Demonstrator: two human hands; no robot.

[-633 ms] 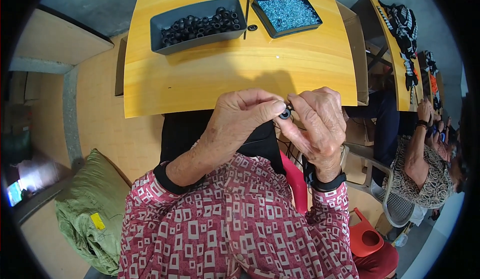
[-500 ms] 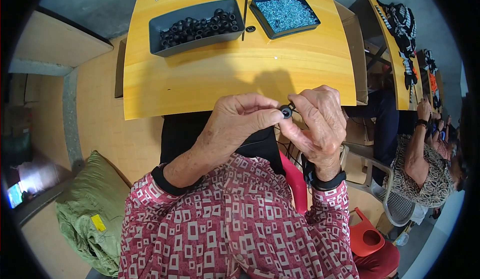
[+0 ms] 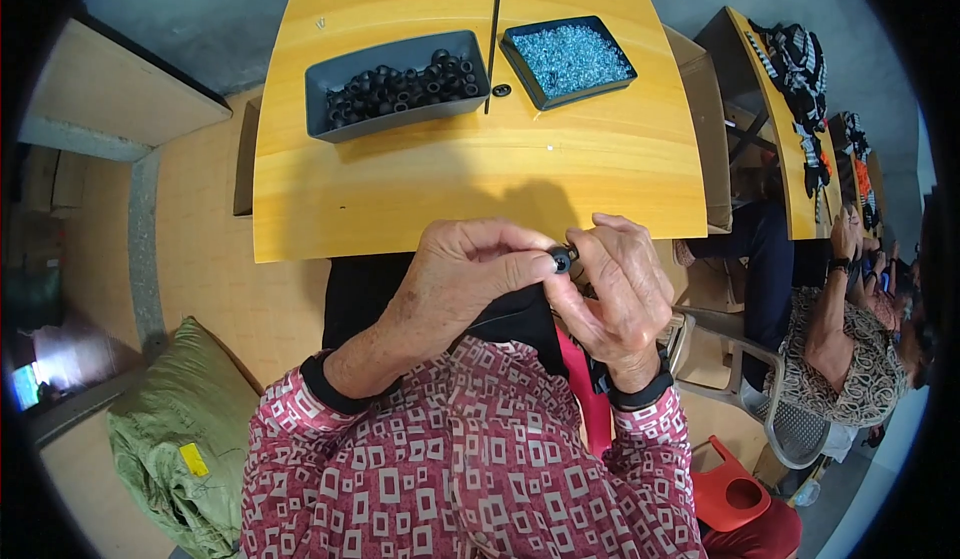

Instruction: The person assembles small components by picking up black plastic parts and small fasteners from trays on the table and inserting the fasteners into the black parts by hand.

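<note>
Just in front of the table's near edge, a small black round piece with a hollow centre (image 3: 562, 260) is pinched between my two hands. My left hand (image 3: 465, 274) grips its left side with thumb and forefinger. From the other side, my right hand (image 3: 620, 289) closes its thumb and fingers around it; a small dark part beside the piece is mostly covered by those fingers. Beyond the hands, a grey bin (image 3: 400, 116) holds many similar black pieces. To its right, a shallow black tray (image 3: 545, 99) is filled with clear bluish beads.
The yellow table (image 3: 420, 189) carries a thin black rod (image 3: 493, 49) and a small black oval part (image 3: 501, 90) between the containers. A green sack (image 3: 175, 429) lies at the left. On the right are a red plastic stool (image 3: 735, 489), a chair (image 3: 790, 409) and a seated co-worker (image 3: 840, 349).
Both hands have shifted slightly down and left with the black piece between them. The table and its containers sit lower in the picture. My grip looks much the same.
</note>
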